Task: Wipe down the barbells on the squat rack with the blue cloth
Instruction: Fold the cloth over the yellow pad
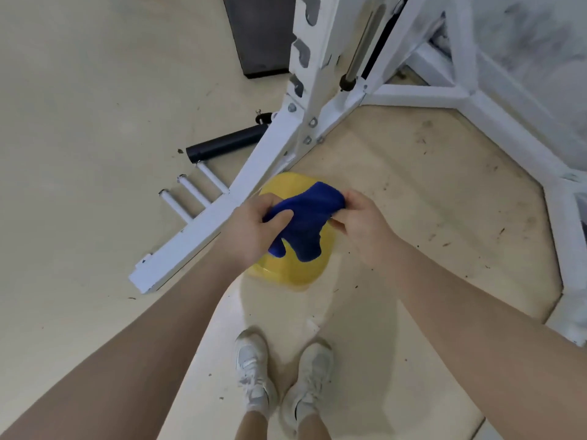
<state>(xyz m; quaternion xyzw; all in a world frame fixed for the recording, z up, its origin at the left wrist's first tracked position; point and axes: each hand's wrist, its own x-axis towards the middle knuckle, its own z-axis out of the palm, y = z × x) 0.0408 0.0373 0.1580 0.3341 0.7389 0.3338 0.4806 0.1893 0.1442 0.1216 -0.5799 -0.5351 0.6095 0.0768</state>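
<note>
A blue cloth [306, 219] is bunched between both of my hands, its lower ends dangling. My left hand [254, 225] grips its left side with the thumb across the fabric. My right hand [360, 219] pinches its right side. Both hands are held above a yellow basin [287, 274] on the floor. The white squat rack [317, 100] rises just beyond, and a dark barbell [362, 49] stands nearly upright inside its frame, its end near the rack's base.
A black sleeve [227, 142] and three white pegs [190, 192] jut from the rack's left base rail [197, 230]. A dark mat [260, 36] lies at the back. My white shoes [282, 382] stand on the speckled beige floor, with another white rail [568, 242] at right.
</note>
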